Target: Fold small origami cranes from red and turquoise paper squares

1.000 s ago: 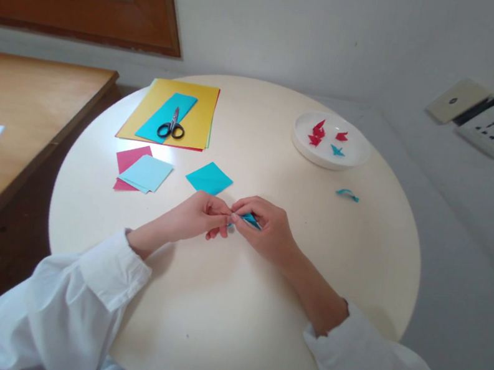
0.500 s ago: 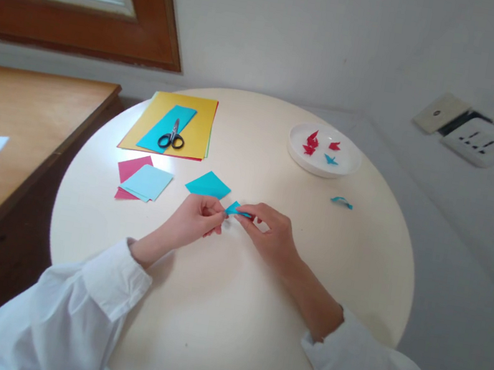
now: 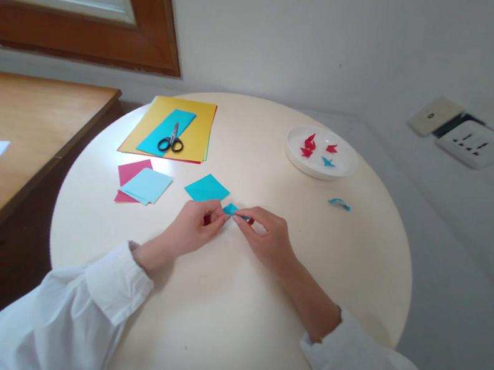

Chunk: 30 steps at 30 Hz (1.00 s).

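At your far left, the scissors [image 3: 170, 142] are lying on a turquoise strip [image 3: 179, 120] over the yellow sheet [image 3: 199, 133]. The pink sheet [image 3: 132, 167] and pale blue sheet [image 3: 148, 185] are sitting nearer you on the round surface [image 3: 215, 318]. A turquoise square [image 3: 207, 188] is resting just beyond your left hand [image 3: 192, 231]. That hand is pinching the left end of the small folded turquoise piece [image 3: 230, 209], its fingers curled closed on it. The piece is sitting between both hands, its long axis running left to right. Your right hand [image 3: 266, 239] is gripping its right end, thumb and forefinger closed, so both hands are equally near. Farther right, a blue scrap [image 3: 339, 203] and the white plate [image 3: 345, 166] are lying well apart from them.
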Available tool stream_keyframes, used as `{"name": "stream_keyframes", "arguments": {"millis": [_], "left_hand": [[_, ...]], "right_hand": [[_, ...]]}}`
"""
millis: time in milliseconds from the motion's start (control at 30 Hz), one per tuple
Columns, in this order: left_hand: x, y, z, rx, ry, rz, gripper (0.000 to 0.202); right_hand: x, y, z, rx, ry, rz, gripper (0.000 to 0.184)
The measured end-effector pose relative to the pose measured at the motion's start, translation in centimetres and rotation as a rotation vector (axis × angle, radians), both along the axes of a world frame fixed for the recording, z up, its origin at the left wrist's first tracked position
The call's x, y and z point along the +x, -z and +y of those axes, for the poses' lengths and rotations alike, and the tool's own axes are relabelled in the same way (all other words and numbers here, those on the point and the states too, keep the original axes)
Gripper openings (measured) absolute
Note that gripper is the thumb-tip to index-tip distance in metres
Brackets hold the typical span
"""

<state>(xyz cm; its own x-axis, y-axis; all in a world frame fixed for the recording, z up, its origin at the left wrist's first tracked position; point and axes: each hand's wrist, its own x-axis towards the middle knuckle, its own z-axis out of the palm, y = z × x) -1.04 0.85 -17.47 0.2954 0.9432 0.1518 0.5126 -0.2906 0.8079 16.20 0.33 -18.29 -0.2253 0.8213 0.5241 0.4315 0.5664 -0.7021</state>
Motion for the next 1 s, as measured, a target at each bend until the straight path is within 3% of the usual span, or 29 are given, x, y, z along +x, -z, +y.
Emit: {"name": "stream_keyframes", "arguments": {"millis": [500,1000], "left_hand": [[0.04,-0.13,0.11,0.094,-0.03,0.101,0.027],[0.06,-0.48,-0.03,0.05,-0.077,0.071,0.041]], "right_hand": [[0.02,0.2,0.22,0.011,-0.001,0.009,0.009],[-0.01,0.26,0.36,-0.286,0.042,0.187,0.015]]}}
